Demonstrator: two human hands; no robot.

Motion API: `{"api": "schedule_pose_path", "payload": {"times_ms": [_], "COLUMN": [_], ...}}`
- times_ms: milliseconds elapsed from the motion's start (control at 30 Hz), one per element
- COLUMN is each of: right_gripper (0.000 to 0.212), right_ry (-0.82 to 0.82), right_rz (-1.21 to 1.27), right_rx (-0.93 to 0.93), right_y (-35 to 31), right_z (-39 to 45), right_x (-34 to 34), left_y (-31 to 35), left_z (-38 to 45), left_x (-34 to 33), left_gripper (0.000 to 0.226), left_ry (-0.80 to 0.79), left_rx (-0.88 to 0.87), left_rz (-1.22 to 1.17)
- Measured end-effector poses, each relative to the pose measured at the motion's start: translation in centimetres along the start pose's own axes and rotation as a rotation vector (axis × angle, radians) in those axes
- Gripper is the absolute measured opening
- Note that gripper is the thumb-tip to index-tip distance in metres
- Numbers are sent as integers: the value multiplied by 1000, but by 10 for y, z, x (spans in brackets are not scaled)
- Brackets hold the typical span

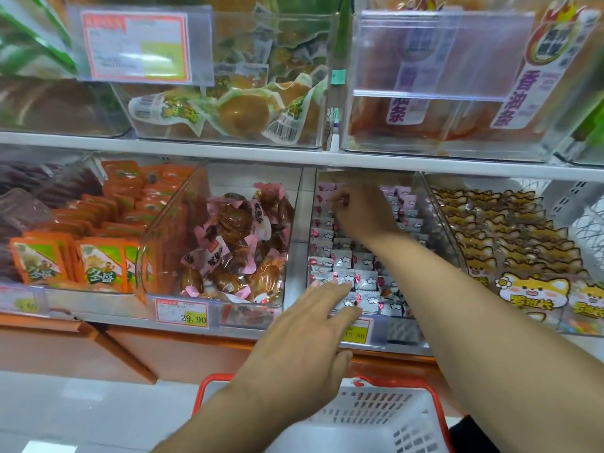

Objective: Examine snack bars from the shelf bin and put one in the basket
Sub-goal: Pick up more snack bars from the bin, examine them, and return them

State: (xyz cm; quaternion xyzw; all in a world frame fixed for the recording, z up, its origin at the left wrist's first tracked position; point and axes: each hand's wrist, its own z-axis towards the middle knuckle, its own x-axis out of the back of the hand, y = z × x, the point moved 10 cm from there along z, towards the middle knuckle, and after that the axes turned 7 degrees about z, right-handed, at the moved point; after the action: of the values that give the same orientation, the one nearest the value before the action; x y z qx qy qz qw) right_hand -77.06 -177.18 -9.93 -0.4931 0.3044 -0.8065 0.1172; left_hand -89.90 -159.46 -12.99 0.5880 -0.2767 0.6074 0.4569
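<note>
The snack bars sit packed in rows in the clear shelf bin. The right hand reaches deep among them with curled fingers, apparently pinching one. The left hand hovers at the bin front, fingers extended. The wrappers look light, crinkly and slippery: pinch across the sealed end. The basket waits below.

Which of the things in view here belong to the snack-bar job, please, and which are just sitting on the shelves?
Part of the job:
- bin of white-and-pink snack bars
- right hand, reaching deep into that bin
- left hand, open at the bin's front
- basket below

Just there:
- orange packets
- brown wrapped snacks
- cartoon-dog packets
- upper-shelf bins
</note>
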Motion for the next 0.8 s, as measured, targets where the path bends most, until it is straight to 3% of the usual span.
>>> {"api": "schedule_pose_path", "payload": {"times_ms": [133,333,433,533,600,700,800], "right_gripper": [20,19,19,12,10,22,16], "right_ry": [-40,14,234,504,587,557,349], "right_rz": [-140,-20,292,546,788,1164,1335], "right_rx": [35,-4,-2,-222,-353,-434,-558], "right_y": [2,3,-10,9,22,17,8], "right_z": [3,3,-3,-25,-48,-93,-138], "right_x": [-8,-7,22,53,60,60,39], "left_y": [-1,-5,-11,-23,-40,-69,-78], "left_z": [0,0,-3,-4,-7,-18,-30], "left_x": [7,23,31,43,53,46,26], "left_gripper": [52,40,36,31,25,23,30], "left_ry": [56,121,157,210,281,292,219], "left_rx": [-10,-14,11,114,261,541,707], "left_rz": [-62,-143,-180,-245,-398,-896,-1198]}}
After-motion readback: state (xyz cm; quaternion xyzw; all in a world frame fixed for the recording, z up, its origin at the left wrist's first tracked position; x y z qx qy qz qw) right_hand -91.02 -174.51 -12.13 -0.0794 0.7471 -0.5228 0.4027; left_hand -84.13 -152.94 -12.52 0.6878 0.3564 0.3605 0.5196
